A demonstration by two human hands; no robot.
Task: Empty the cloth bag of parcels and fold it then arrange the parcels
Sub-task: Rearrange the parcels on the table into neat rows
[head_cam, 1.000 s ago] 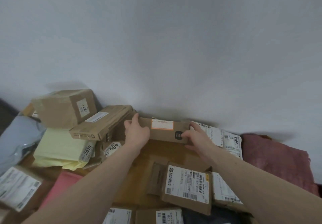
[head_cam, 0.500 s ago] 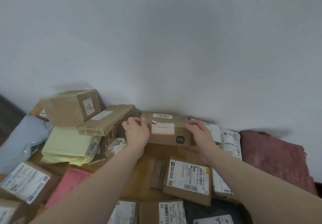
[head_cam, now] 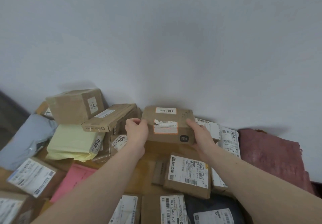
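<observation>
Your left hand point(head_cam: 137, 133) and right hand point(head_cam: 200, 134) clamp the brown box point(head_cam: 168, 127) by its ends, fingers curled around it, apparently to seat it squarely against the wall point(head_cam: 174, 49).

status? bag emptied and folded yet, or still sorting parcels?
Done, apparently: parcels lie spread out, and a folded dark red cloth, likely the bag, lies by the wall at right. In hand: the left hand and right hand grip a brown Mi-logo box at its ends, by the wall. Left: the yellow mailer, pink mailer and labelled boxes in front lie unaligned.
</observation>
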